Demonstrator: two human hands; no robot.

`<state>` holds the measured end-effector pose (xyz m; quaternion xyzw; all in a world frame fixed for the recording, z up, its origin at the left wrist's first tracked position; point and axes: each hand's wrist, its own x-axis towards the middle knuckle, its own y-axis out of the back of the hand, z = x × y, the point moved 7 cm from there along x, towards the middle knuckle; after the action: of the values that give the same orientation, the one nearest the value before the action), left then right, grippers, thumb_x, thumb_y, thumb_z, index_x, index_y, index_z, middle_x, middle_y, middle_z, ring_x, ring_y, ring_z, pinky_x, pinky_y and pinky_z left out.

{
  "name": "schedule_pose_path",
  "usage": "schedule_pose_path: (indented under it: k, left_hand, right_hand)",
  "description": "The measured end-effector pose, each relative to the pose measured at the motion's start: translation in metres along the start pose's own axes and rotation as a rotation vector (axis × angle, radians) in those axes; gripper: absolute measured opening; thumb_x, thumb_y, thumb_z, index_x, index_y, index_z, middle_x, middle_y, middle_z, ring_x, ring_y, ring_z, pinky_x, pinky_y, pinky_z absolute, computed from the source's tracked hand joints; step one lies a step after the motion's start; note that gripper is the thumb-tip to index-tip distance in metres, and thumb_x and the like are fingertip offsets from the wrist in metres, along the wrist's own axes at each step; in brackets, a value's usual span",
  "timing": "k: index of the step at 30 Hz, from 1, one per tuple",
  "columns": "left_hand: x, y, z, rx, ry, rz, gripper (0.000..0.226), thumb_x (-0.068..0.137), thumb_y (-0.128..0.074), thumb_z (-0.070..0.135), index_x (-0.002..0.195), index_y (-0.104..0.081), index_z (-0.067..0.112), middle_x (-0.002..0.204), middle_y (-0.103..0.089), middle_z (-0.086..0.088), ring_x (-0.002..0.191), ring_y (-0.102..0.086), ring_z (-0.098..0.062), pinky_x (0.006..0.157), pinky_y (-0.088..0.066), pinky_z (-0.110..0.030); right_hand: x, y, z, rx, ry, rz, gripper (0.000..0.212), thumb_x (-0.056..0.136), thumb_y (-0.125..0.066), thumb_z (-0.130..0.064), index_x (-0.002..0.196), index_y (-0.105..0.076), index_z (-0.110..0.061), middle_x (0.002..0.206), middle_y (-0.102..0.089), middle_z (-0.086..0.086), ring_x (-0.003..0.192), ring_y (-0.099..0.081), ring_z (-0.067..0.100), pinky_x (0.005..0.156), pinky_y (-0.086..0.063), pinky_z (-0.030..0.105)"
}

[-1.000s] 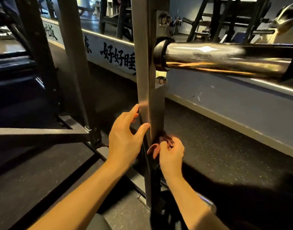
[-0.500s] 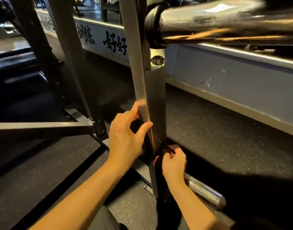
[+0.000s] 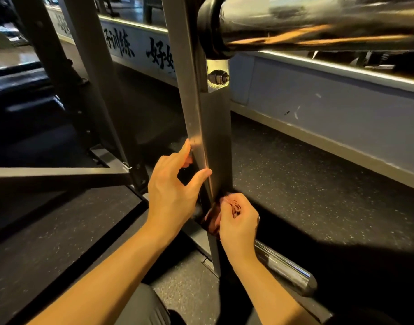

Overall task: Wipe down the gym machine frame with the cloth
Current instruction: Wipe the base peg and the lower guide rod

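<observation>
A dark grey square steel upright (image 3: pixel 201 118) of the gym machine frame rises through the middle of the view. My left hand (image 3: pixel 173 195) holds this post from the left, forefinger against its left face and thumb on its front corner. Low on the post, my right hand (image 3: pixel 239 224) grips a bunched reddish-brown cloth (image 3: pixel 213 219) and presses it against the post's lower front, just above the base rail. Most of the cloth is hidden by my fingers.
A thick chrome weight peg (image 3: pixel 318 24) juts right from the post at the top. A shorter chrome peg (image 3: pixel 285 270) sticks out near the floor behind my right wrist. A horizontal frame bar (image 3: pixel 56 173) runs left. Speckled rubber floor (image 3: pixel 307 184) meets a low blue wall (image 3: pixel 342 118).
My right hand has slid the cloth down the post toward the base. My left hand keeps its hold on the post. The view has dropped lower and closer.
</observation>
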<state>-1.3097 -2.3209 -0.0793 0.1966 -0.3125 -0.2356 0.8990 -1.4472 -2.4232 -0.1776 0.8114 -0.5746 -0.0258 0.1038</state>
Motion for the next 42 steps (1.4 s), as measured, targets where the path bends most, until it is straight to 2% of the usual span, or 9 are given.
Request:
schedule_pose_path:
  k: [6,10,13,18,21,28,35,39,42]
  left_hand:
    - [0.0,0.0,0.0,0.014,0.0,0.002,0.074,0.085,-0.077,0.039,0.152,-0.046,0.028,0.109,-0.062,0.012,0.103,-0.057,-0.006,0.088,-0.035,-0.005]
    - [0.0,0.002,0.003,0.038,0.005,-0.006,0.073,0.086,-0.076,0.04,0.152,-0.046,0.03,0.11,-0.061,0.014,0.105,-0.055,-0.007,0.089,-0.033,-0.01]
    - [0.0,0.006,0.01,0.07,-0.014,-0.014,0.073,0.086,-0.077,0.038,0.151,-0.045,0.031,0.107,-0.058,0.017,0.105,-0.055,-0.01,0.091,-0.036,-0.02]
    - [0.001,0.006,0.008,0.076,-0.006,-0.031,0.074,0.085,-0.078,0.04,0.152,-0.046,0.03,0.108,-0.062,0.014,0.104,-0.056,-0.01,0.087,-0.035,-0.014]
    - [0.002,0.007,0.007,0.039,0.014,-0.039,0.073,0.085,-0.079,0.039,0.15,-0.046,0.032,0.107,-0.061,0.012,0.103,-0.055,-0.008,0.084,-0.032,-0.008]
    - [0.005,0.008,0.005,-0.004,0.044,-0.053,0.072,0.084,-0.08,0.038,0.147,-0.046,0.037,0.108,-0.063,0.015,0.105,-0.061,-0.009,0.091,-0.043,-0.022]
    - [0.004,0.011,-0.003,-0.09,0.062,-0.183,0.051,0.095,-0.068,0.028,0.138,-0.053,0.051,0.111,-0.067,0.023,0.108,-0.061,0.0,0.094,-0.043,-0.018]
    - [-0.001,0.011,-0.005,-0.228,0.113,-0.188,0.056,0.095,-0.065,0.009,0.13,-0.054,0.052,0.111,-0.058,0.039,0.108,-0.056,0.021,0.089,-0.04,0.001]
    - [-0.001,0.009,-0.013,-0.345,0.22,-0.239,0.052,0.098,-0.059,0.003,0.136,-0.059,0.038,0.121,-0.064,0.026,0.118,-0.059,0.006,0.106,-0.044,-0.021]
  right_hand:
    - [0.009,-0.002,-0.017,0.099,0.007,-0.044,0.018,0.102,-0.057,-0.011,0.086,-0.064,-0.015,0.064,-0.069,0.007,0.056,-0.07,0.023,0.048,-0.053,0.028]
    - [0.017,0.002,0.01,-0.091,-0.052,-0.027,0.018,0.1,-0.056,-0.01,0.089,-0.063,-0.024,0.085,-0.071,0.003,0.075,-0.072,0.014,0.072,-0.061,0.03]
    - [0.03,0.013,0.037,-0.254,-0.253,-0.082,0.011,0.1,-0.055,-0.016,0.097,-0.066,-0.015,0.075,-0.074,0.005,0.06,-0.073,0.018,0.061,-0.063,0.04]
    - [0.053,0.072,0.021,-0.012,-0.42,0.287,0.042,0.092,-0.071,-0.008,0.13,-0.057,-0.017,0.12,-0.066,0.005,0.095,-0.069,0.022,0.071,-0.062,0.037]
    - [0.037,0.05,0.017,0.116,-0.425,0.215,0.036,0.089,-0.073,-0.006,0.123,-0.062,-0.015,0.107,-0.07,0.006,0.094,-0.071,0.023,0.08,-0.063,0.042]
    - [-0.023,0.004,-0.015,0.26,-0.2,-0.097,0.019,0.085,-0.08,-0.004,0.099,-0.072,-0.014,0.093,-0.078,-0.001,0.089,-0.076,0.013,0.079,-0.061,0.033]
    - [0.013,0.036,-0.067,0.285,-0.094,0.142,0.028,0.089,-0.076,-0.013,0.114,-0.064,-0.016,0.107,-0.07,0.008,0.096,-0.072,0.022,0.08,-0.061,0.035]
    - [-0.02,0.003,-0.083,0.141,0.249,-0.122,0.026,0.089,-0.072,0.002,0.095,-0.066,-0.023,0.098,-0.071,-0.003,0.089,-0.07,0.02,0.077,-0.058,0.031]
    - [-0.039,-0.002,-0.072,0.038,0.209,-0.379,0.044,0.087,-0.069,0.008,0.085,-0.067,-0.036,0.102,-0.072,-0.007,0.096,-0.07,0.014,0.082,-0.053,0.025]
